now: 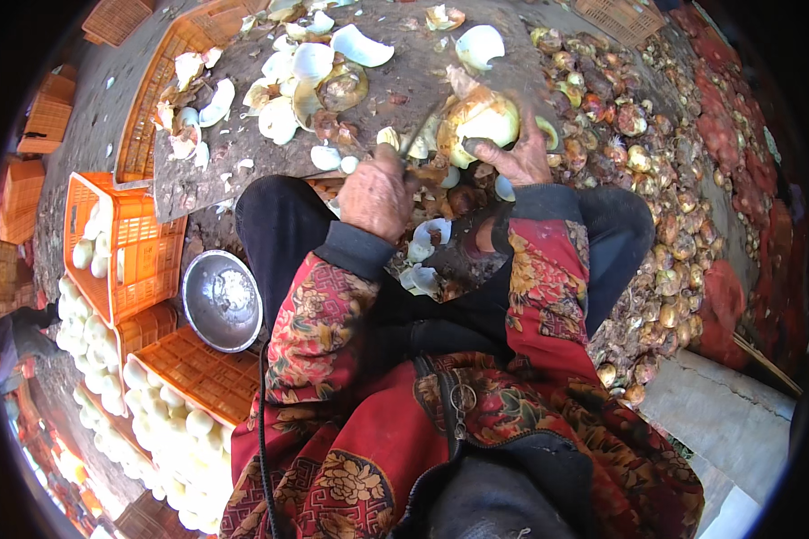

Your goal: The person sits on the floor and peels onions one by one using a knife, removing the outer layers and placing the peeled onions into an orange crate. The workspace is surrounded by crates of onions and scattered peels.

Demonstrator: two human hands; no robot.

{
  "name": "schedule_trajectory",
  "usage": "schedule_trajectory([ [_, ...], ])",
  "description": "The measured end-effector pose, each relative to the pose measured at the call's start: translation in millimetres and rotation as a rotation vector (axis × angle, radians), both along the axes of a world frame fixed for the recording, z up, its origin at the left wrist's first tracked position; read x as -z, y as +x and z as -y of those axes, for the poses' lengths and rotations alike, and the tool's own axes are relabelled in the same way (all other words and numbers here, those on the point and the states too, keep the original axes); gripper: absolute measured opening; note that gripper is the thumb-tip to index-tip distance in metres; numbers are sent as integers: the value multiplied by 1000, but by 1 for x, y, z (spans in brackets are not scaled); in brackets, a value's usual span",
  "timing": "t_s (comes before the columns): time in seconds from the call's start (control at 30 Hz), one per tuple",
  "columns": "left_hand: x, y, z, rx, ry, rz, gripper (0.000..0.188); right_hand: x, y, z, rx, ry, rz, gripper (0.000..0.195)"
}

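My left hand is closed around a small knife, its thin dark blade pointing up and right, towards an onion. My right hand grips this large, partly peeled onion, thumb on the near side and fingers at its right. Brown papery skin hangs on the onion's upper left, while its lower part is bare and pale. Blade and onion seem close, but I cannot tell whether they touch. Pale, curved onion layers and brown skins lie on the worn board before me.
Unpeeled onions are heaped along the right, beside red mesh sacks. At my left stand a metal bowl, an orange plastic crate and crates of peeled onions. Peelings lie between my legs.
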State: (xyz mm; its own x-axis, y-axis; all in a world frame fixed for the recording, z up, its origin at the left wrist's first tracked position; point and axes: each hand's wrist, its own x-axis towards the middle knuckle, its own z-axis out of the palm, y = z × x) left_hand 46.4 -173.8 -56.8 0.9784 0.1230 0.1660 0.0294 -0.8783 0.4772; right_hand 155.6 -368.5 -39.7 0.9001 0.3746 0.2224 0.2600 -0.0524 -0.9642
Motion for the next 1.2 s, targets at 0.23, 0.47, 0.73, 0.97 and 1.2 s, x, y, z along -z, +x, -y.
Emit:
schedule_trajectory([
  [0.23,-50,11,14,-128,-771,27,39,1,-7,0,0,-131,182,92],
  [0.47,-54,42,23,-29,-469,287,25,-1,-17,-5,-124,122,65,87],
  [0.73,-38,13,-47,-207,-123,71,30,18,-4,24,-158,263,-138,99],
  [0.97,-45,-31,-15,143,-456,10,29,17,1,24,-64,18,-2,104],
  [1.2,-61,-34,5,66,-213,-96,30,13,-4,17,-73,89,-43,92],
])
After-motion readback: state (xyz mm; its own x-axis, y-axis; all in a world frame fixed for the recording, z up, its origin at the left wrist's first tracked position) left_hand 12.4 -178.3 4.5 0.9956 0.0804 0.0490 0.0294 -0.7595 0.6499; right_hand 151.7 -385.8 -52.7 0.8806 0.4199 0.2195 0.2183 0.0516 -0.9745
